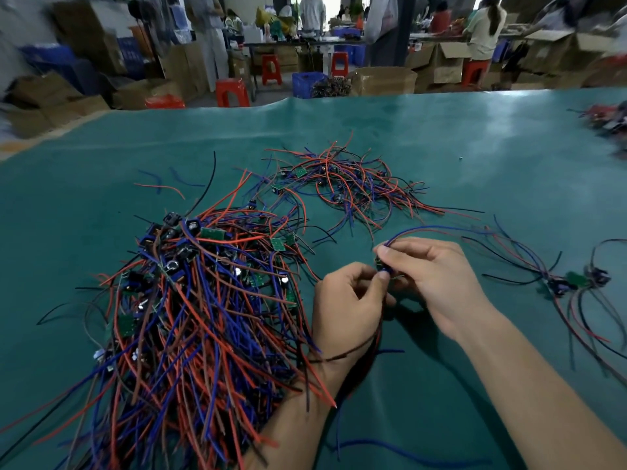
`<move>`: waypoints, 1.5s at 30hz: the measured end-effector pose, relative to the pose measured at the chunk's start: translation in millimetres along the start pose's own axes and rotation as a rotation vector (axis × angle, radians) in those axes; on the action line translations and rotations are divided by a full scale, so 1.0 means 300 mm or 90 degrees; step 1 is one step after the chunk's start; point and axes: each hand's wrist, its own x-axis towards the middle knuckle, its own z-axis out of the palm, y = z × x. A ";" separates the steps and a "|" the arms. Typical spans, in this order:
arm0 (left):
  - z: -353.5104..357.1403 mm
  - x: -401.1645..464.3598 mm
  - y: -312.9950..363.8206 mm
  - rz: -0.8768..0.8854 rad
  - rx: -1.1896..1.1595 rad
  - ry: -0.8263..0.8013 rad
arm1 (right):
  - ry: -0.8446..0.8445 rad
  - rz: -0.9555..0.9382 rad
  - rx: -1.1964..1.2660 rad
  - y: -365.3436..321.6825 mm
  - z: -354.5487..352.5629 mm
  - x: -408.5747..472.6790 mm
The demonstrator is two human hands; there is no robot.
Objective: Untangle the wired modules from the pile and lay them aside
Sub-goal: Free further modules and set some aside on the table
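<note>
Centrally, near the front edge of the teal-green mat-covered table [441, 137], both hands met over one small wired module [383, 266] held just above the surface. The left hand [349, 303] pinched it from the left with thumb and fingertips, its dark and red leads trailing down across the left wrist toward the front edge. The right hand [431, 276] gripped the same module from the right, thumb and forefinger closed on a blue wire [441, 228] that arched away toward the right edge. Just beside the left forearm, filling the front-left part of the surface, lay the big tangled pile of red, blue and black wired modules [190, 317] with small green boards and black components among them. A thinner loose tangle of the same wires [342, 184] sat farther back, toward the middle. Near the right edge, well apart from the pile, a few separated modules with spread leads [573, 283] rested flat.
</note>
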 end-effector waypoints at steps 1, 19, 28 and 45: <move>-0.001 0.001 -0.003 0.007 0.008 -0.004 | 0.006 -0.024 -0.033 0.004 -0.005 0.002; -0.011 0.009 -0.020 0.062 0.053 0.098 | 0.468 -0.107 -0.092 0.024 -0.166 0.066; -0.006 0.005 -0.016 0.061 0.087 0.032 | 0.066 -0.184 -0.210 0.030 -0.024 0.003; -0.011 -0.004 0.009 0.076 0.157 0.043 | -0.290 -0.322 -0.402 -0.502 0.404 0.016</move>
